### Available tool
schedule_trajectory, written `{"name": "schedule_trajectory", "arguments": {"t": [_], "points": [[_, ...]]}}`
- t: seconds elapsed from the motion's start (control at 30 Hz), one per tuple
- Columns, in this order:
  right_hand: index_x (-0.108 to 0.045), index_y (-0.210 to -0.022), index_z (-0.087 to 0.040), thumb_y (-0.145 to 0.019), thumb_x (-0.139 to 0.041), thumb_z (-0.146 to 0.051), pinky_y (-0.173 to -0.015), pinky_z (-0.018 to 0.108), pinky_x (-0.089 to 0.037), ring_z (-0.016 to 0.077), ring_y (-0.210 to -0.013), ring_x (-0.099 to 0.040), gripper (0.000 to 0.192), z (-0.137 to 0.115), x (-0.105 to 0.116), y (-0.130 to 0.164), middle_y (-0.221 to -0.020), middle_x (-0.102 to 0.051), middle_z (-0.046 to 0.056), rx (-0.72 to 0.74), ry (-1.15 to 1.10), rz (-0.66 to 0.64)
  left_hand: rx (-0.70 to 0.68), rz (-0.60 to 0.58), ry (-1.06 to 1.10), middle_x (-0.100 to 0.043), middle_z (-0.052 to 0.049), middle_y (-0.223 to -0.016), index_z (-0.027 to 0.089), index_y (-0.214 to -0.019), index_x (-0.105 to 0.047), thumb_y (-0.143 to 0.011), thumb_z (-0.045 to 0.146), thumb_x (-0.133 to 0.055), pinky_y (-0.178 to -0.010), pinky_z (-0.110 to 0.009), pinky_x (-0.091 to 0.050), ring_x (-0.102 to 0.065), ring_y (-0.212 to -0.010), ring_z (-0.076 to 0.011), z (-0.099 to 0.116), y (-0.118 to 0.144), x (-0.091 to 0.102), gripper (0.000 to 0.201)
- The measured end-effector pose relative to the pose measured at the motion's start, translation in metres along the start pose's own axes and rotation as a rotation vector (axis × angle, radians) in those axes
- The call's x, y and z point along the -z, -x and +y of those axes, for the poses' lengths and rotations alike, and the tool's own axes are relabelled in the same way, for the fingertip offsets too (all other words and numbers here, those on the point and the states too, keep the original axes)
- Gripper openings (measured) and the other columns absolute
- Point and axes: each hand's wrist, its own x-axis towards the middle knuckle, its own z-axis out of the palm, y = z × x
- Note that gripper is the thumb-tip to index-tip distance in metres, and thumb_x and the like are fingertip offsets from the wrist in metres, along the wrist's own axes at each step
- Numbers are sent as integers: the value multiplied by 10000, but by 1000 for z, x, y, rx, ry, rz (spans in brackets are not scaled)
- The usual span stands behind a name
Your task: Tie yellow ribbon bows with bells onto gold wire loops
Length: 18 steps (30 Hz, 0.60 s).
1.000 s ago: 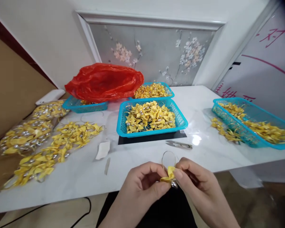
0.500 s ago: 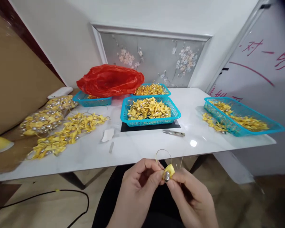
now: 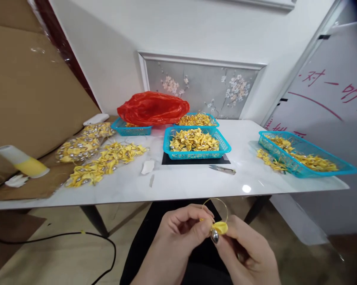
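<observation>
White marble table stands against a wall with a flowered panel; the view has pulled back from it over the last second, so the hands now sit below its near edge, over the lap. Both hands pinch one yellow ribbon bow with a silver bell hanging from it: left hand closed on its left side, right hand closed on its right. The thin wire ring has swung from left to right above the bow. Beyond, at the table's middle, lie snips and a blue basket of bows; another basket fills the right end, loose bow strings the left.
</observation>
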Motion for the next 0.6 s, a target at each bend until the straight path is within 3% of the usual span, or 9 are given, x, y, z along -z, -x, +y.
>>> {"name": "schedule_trajectory", "arguments": {"t": [0.1,0.17,0.23,0.37,0.5,0.6], "points": [[-690,-872,-226,-914,-622,-277,-500,232,-376,126,-574,-477,95,3,18,-9,-688,-526,-14,-157,-41,-185,-50,11,-144,-625,17,-711,200,-683,-739,-806,302,-769,-667,-203,-413,-492,-698,-116,3,1,6,162],[-687,-990,-231,-936,-593,-328,-508,229,-416,137,-594,-511,146,3,27,-15,-744,-566,1,-227,-68,-248,-92,34,-263,-622,23,-690,207,-716,-735,-838,300,-736,-642,-204,-402,-487,-678,-117,5,1,10,154],[-685,-952,-224,-948,-574,-361,-512,225,-407,133,-592,-497,177,1,28,-18,-740,-565,0,-254,-56,-274,-138,51,-356,-639,19,-683,208,-724,-744,-845,280,-728,-631,-206,-407,-506,-664,-118,6,2,13,142],[-596,-704,-187,-962,-557,-352,-524,223,-348,111,-577,-425,308,-7,9,-21,-657,-484,-23,-250,-86,-250,-128,31,-303,-653,13,-662,207,-714,-762,-831,288,-745,-617,-198,-438,-537,-636,-113,5,5,12,144],[-551,-733,-188,-992,-514,-368,-484,211,-301,96,-544,-364,317,-12,-2,-21,-636,-446,-40,-287,-246,-195,-56,68,-105,-662,31,-650,245,-856,-778,-780,333,-800,-604,-168,-462,-558,-601,-90,7,12,6,118],[-560,-726,-191,-982,-534,-368,-498,227,-293,97,-549,-375,312,-17,0,-19,-650,-442,-40,-284,-257,-144,-81,139,-135,-703,21,-708,262,-920,-780,-737,317,-838,-649,-162,-491,-605,-660,-102,13,17,4,199]]}}
